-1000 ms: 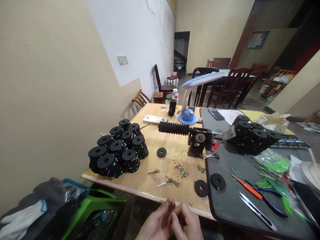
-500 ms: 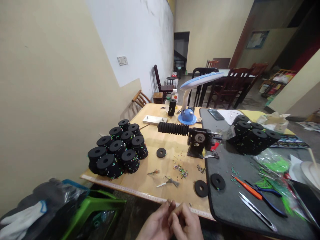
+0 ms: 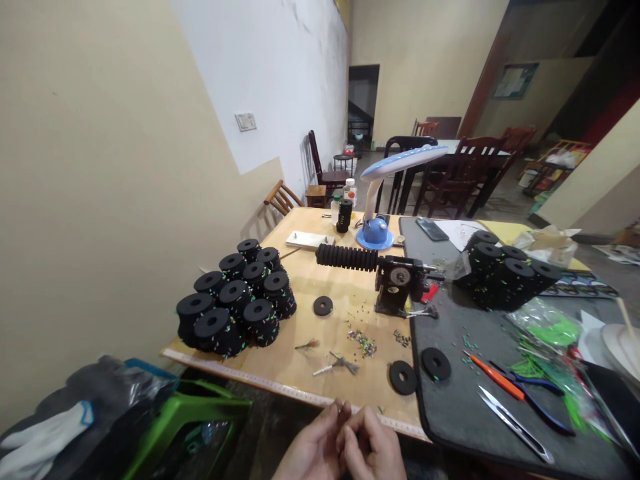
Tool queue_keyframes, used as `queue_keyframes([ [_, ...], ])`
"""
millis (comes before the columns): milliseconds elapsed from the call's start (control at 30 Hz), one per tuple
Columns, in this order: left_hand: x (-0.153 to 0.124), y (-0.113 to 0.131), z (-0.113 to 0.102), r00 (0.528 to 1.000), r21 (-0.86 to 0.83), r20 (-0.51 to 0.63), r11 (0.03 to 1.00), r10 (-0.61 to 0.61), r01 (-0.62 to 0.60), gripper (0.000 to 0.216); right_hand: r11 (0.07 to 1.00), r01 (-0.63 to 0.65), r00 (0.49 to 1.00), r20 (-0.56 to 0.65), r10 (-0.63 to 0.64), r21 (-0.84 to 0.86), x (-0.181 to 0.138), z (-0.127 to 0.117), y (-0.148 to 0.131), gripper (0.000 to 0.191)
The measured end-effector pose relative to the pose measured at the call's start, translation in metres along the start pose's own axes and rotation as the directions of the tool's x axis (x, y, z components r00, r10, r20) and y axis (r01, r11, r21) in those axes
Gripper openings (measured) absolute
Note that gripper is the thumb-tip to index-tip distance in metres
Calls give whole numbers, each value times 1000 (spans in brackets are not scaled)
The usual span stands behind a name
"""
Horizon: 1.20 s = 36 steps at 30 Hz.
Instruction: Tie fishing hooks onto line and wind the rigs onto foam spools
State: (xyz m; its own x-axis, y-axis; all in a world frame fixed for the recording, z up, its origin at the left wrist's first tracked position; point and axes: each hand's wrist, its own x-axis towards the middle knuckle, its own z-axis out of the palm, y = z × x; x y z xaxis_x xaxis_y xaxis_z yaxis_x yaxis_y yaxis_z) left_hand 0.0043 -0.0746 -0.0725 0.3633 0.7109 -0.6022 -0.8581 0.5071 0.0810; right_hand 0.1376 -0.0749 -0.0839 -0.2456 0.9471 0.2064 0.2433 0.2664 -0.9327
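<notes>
My left hand and my right hand are close together at the front edge of the wooden table. Their fingers are curled and pinched, the two hands touching. Whatever lies between the fingertips is hidden or too small to name. Just beyond them are a small feathery piece with a white stem and a smaller brownish tuft. A scatter of tiny coloured beads lies farther up. To the right of my hands rests a black foam ring, with another black ring on the grey mat.
Stacks of black foam rings stand at the left, more stacks at the right. A black machine holding a row of rings stands mid-table before a blue lamp. Orange-and-blue-handled pliers and silver tweezers-like tool lie on the grey mat.
</notes>
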Motion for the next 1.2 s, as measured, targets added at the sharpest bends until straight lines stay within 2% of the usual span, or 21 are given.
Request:
queue_keyframes([
  [233, 0, 0, -2, 1000, 3, 8, 1000, -1, 1, 7, 1000, -3, 1000, 14, 3, -14, 0, -1, -1, 16],
  [633, 0, -2, 1, 1000, 15, 22, 1000, 14, -14, 4, 989, 67, 997, 49, -61, -135, 2, -2, -2, 18],
  [800, -1, 0, 4, 1000, 18, -6, 1000, 17, -17, 6, 990, 66, 996, 62, -58, -128, 1, -2, -2, 17],
  [1067, 1, -2, 1, 1000, 25, 14, 999, 26, -26, 4, 991, 55, 997, 65, -47, -124, 3, -2, -1, 18],
  [1200, 2, -3, -1, 998, 59, -25, 997, 59, -57, 3, 991, 60, 997, 57, -53, -118, 3, -1, 0, 18],
])
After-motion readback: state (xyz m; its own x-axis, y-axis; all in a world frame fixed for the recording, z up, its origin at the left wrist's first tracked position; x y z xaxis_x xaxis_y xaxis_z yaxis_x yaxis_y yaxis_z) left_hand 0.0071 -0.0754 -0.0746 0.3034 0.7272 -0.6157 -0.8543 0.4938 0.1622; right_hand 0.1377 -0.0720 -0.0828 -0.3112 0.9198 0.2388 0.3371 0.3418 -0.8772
